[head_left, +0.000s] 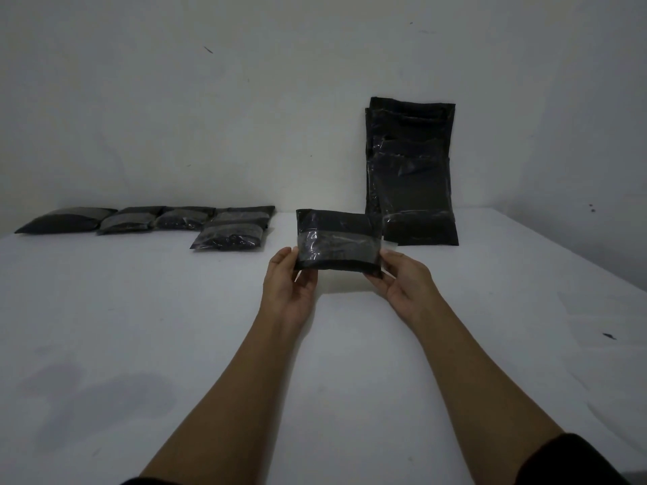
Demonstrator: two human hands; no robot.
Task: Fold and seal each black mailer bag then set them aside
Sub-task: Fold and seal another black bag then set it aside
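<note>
Both hands, left and right, pinch the folded glossy black plastic mailer bag's ends, lifting it off the white surface, likely to press its seal.

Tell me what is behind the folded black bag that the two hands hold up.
Behind the folded bag, held by left hand and right hand, the white table and the lower left corner of the leaning stack of flat black bags show. The part it covers is hidden.

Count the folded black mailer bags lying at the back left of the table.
5: four in a row along the wall, one in front of the rightmost. Others may hide behind.
</note>
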